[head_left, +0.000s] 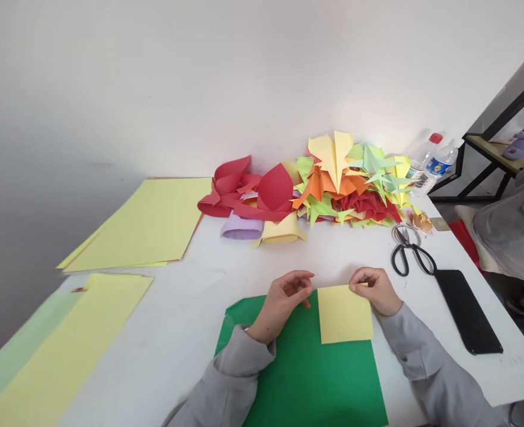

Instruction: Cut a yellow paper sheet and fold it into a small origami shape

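A square of pale yellow paper lies flat over the top right corner of a green sheet, directly in front of the seated or standing person; I cannot tell which. The right hand pinches the square's upper edge near its right corner, probably to keep it steady and straight. The left hand is apart from it, fingers loosely curled just beside the upper left corner, gripping nothing that I can see. The green sheet seems to serve as a mat under the work. Scissors rest beyond the right hand, touching a black slab, likely within easy reach.

The white table stands against a plain pale wall. Large yellow sheets lie at the left; a bright heap of folded paper fills the back, with plastic bottles beside it. At far right shows someone's grey clothing
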`<state>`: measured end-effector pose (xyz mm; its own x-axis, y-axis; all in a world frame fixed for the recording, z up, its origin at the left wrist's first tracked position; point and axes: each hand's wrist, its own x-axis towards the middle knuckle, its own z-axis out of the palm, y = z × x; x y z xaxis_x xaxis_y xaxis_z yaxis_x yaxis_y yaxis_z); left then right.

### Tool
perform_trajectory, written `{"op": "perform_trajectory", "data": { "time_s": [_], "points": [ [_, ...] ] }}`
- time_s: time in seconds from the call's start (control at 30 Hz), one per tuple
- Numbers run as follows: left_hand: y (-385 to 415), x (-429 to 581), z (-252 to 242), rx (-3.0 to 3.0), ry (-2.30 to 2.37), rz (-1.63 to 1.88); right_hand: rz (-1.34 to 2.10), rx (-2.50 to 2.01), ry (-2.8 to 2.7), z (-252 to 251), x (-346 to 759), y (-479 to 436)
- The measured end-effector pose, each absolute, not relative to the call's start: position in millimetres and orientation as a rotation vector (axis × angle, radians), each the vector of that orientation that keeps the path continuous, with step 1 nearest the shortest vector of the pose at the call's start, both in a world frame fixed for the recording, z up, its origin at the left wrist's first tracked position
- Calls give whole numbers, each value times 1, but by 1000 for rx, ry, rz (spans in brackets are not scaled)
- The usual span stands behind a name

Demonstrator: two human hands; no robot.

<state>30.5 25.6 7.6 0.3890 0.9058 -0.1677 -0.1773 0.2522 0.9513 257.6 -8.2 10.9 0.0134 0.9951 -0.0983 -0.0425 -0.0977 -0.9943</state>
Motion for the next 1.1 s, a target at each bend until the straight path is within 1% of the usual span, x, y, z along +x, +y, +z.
{"op": "perform_trajectory", "data": {
  "time_s": [0.4, 0.67, 1.1],
  "points": [
    [19, 41, 8, 1115, 869, 807, 1327, -1300, -1295, 9, 239, -14],
    [19, 39, 8, 1092, 897, 836, 1499, -1257, -1142, 6, 239, -14],
    [20, 38, 12, 1054, 916, 882, 1475, -1255, -1040, 8, 247, -11]
  ]
}}
